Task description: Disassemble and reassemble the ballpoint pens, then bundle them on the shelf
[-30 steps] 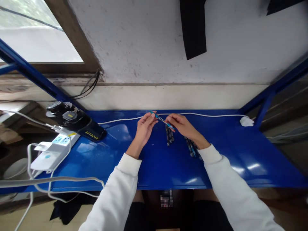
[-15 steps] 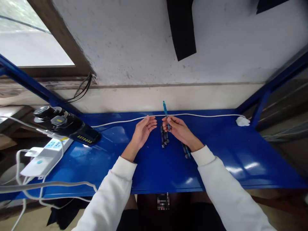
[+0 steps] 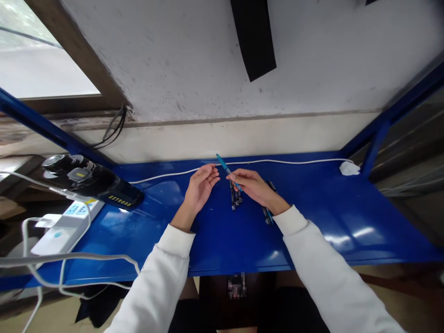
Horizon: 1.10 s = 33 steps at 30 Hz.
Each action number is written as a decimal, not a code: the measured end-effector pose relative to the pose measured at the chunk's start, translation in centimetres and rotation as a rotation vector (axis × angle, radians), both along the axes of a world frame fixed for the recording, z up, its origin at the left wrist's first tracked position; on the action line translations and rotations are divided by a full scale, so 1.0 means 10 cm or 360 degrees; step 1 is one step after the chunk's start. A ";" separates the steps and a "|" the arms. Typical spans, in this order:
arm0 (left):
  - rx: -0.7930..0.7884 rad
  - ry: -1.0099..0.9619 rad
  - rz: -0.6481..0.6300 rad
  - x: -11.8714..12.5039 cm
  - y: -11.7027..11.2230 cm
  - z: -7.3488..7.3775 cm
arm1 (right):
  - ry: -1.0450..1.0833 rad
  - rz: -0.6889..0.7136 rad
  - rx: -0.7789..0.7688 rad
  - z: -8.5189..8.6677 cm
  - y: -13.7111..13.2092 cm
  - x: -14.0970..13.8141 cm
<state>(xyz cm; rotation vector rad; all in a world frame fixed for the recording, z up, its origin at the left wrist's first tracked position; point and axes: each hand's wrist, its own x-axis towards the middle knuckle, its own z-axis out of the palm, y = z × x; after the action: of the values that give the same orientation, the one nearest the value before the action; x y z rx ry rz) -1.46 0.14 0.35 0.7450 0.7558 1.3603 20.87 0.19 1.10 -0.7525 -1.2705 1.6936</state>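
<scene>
Above the glossy blue metal surface (image 3: 222, 240), your right hand (image 3: 252, 184) pinches a slim, bright-blue plastic pen (image 3: 223, 162) between thumb and fingers; your left hand (image 3: 199, 187) stands just beside it, its grip loosely spread with nothing visible inside. Pinched only toward its lower part, the pen could twist or slip if your thumb eases, and if dropped it could roll among the slender black pens (image 3: 233, 198) lying by your right hand, or against the thin white cable (image 3: 166, 176). It leans, upper end pointing away from you and leftward: blue at the top, paler toward your thumb, any print too small to read.
</scene>
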 end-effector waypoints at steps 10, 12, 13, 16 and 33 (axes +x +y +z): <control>0.0040 -0.0145 -0.0051 0.06 -0.02 0.03 | -0.0278 0.0216 0.0106 -0.04 -0.09 -0.07; 0.0045 -0.0131 -0.0065 0.06 -0.02 0.02 | -0.0234 0.0291 0.0045 -0.03 -0.10 -0.06; 0.0048 -0.0130 -0.0077 0.06 -0.02 0.02 | -0.0207 0.0320 0.0021 -0.03 -0.10 -0.06; 0.0065 -0.0131 -0.0124 0.05 -0.02 0.01 | -0.0158 0.0398 -0.0026 -0.04 -0.10 -0.05; 0.0122 -0.0044 0.0027 0.02 -0.07 0.06 | -0.0303 0.0403 0.0170 -0.04 -0.10 -0.11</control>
<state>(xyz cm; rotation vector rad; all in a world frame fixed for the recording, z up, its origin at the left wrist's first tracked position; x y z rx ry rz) -1.22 -0.51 0.95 0.7801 0.6929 1.4186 19.81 -0.82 0.67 -0.7268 -1.6333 1.7676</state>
